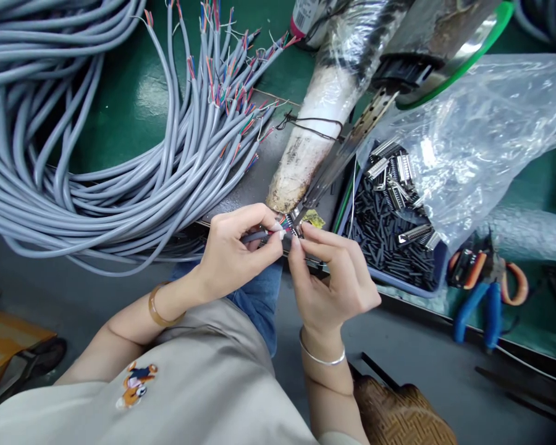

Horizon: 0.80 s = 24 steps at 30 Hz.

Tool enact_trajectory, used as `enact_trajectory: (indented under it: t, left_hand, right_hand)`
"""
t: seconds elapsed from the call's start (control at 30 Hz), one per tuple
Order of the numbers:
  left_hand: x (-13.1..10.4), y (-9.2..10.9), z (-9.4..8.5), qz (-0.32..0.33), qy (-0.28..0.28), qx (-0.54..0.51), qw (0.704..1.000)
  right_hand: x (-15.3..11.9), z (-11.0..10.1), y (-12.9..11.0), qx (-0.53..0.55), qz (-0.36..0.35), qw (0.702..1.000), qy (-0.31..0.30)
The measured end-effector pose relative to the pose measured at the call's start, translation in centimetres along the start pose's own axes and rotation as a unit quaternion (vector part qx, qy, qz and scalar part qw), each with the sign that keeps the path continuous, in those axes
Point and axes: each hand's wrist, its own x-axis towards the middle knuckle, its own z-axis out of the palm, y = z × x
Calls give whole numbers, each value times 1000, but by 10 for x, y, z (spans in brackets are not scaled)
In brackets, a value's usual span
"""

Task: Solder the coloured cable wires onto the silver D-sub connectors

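Note:
My left hand (243,250) is closed in a pinch on a grey cable (254,236), close to its stripped end. Thin coloured wires (285,220) fan out from that end towards a small metal connector (295,230). My right hand (336,272) pinches at the connector's near side with thumb and forefinger; its fingertips partly cover the piece. From above, a soldering iron (336,157) slants down, its tip meeting the connector between my two hands. Just behind the fingertips lies a crumpled yellowish pad (314,217).
Many grey cables (143,179) with stripped ends spread over the green table at left. A plastic-wrapped tube (306,136) points down beside the iron. To the right, a blue bin (398,281) holds black sleeves (384,228) and metal connectors (403,170), near blue-handled pliers (479,309).

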Motion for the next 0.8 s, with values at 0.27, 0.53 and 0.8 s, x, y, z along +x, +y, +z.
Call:
enact_trajectory:
  t: [0.27, 0.53, 0.8]
  left_hand:
    - [0, -3, -2, -11, -13, -14, 1000]
    - [-10, -8, 2, 6, -38, -34, 999]
    - [-48, -9, 2, -145, -179, -215, 949]
  right_hand:
    - [-1, -5, -4, -15, -26, 1000, 2]
    - [-6, -19, -3, -33, -31, 998, -53]
    - [-7, -80, -35, -35, 63, 996, -45]
